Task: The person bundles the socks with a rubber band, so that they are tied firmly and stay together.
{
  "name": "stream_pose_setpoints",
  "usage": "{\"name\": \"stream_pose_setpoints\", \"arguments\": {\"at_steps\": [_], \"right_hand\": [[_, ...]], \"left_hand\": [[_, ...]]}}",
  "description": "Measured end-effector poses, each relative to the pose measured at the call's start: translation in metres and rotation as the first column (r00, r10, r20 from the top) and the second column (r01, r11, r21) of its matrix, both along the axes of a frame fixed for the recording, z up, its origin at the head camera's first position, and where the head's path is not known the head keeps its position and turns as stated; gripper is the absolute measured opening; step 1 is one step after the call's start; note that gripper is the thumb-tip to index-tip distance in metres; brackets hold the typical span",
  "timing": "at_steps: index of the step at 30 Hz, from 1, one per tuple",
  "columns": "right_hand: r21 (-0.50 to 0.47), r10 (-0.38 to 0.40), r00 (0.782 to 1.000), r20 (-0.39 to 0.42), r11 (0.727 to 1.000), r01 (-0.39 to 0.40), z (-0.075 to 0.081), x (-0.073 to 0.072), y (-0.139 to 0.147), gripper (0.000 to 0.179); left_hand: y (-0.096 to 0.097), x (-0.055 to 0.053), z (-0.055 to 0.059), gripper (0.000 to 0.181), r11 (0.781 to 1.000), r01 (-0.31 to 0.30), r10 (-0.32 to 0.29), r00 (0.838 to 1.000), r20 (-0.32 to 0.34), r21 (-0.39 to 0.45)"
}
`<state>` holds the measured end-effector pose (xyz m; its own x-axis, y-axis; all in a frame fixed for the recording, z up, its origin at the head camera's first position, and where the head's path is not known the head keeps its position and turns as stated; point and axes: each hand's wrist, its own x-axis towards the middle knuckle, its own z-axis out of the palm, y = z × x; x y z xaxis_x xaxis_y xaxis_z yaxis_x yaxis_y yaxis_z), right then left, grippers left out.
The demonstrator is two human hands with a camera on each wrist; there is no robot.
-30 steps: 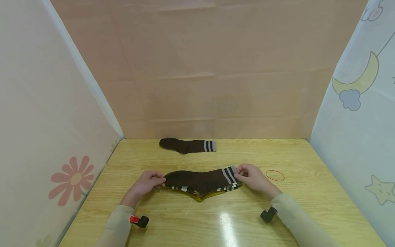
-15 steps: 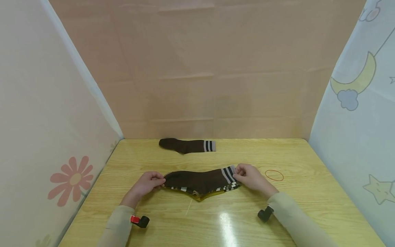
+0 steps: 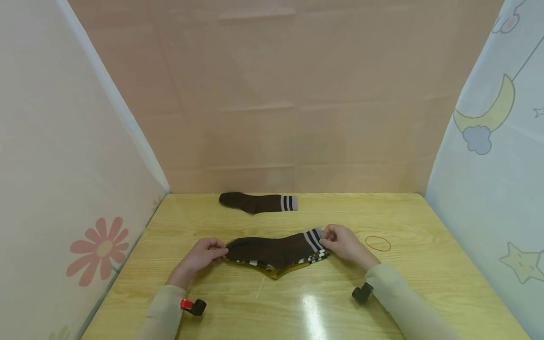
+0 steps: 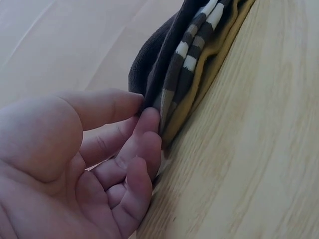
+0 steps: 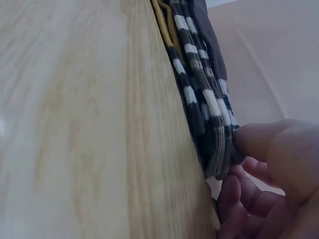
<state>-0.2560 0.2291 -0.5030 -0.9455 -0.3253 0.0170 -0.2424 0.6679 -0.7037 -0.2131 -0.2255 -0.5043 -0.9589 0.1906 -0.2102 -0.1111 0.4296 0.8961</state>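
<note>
A brown sock [image 3: 263, 249] with a grey-and-black striped cuff lies on top of a stack of socks on the table. Beneath it show the edges of striped socks [image 4: 185, 56] and a mustard sock [image 3: 276, 274] at the bottom. At the toe end, my left hand [image 3: 205, 254] pinches the top sock between thumb and fingers. My right hand [image 3: 345, 242] pinches the cuff end; in the right wrist view its thumb [image 5: 259, 140] presses on the top layer. How many layers each hand grips is hard to tell.
Another brown sock [image 3: 257, 203] with a striped cuff lies flat near the table's back edge. A thin red ring [image 3: 378, 243] lies right of my right hand. Printed cloth walls [image 3: 480, 198] stand at both sides, a plain one [image 3: 293, 94] behind.
My right wrist has shifted slightly left, with the cuff end of the stack. Both hands keep their hold, and the far sock stays where it was.
</note>
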Motion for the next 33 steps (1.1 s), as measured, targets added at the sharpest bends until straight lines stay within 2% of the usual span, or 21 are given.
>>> {"name": "stream_pose_setpoints", "arguments": {"at_steps": [5, 12, 20, 29, 33], "right_hand": [[0.01, -0.002, 1.0, 0.028, 1.0, 0.002, 0.002, -0.002, -0.001, 0.014], [0.028, -0.01, 1.0, 0.026, 1.0, 0.009, 0.002, -0.005, -0.001, 0.012], [0.008, -0.021, 1.0, 0.01, 1.0, 0.021, -0.003, -0.01, 0.003, 0.011], [0.016, -0.042, 0.998, 0.038, 0.999, 0.041, -0.006, -0.009, 0.008, 0.017], [-0.015, -0.026, 0.998, 0.057, 1.0, 0.027, -0.006, -0.009, 0.012, 0.019]], "left_hand": [[-0.003, 0.002, -0.002, 0.018, 1.0, 0.0, 0.0, 1.0, -0.008, 0.0], [-0.005, 0.002, -0.003, 0.017, 0.999, 0.045, -0.045, 0.998, -0.035, 0.016], [-0.004, 0.005, 0.001, 0.019, 0.998, 0.064, -0.064, 0.998, -0.021, 0.0], [-0.004, 0.005, 0.003, 0.018, 0.997, 0.077, -0.077, 0.997, -0.011, 0.018], [-0.005, 0.004, 0.002, 0.017, 0.995, 0.097, -0.097, 0.995, -0.01, 0.033]]}}
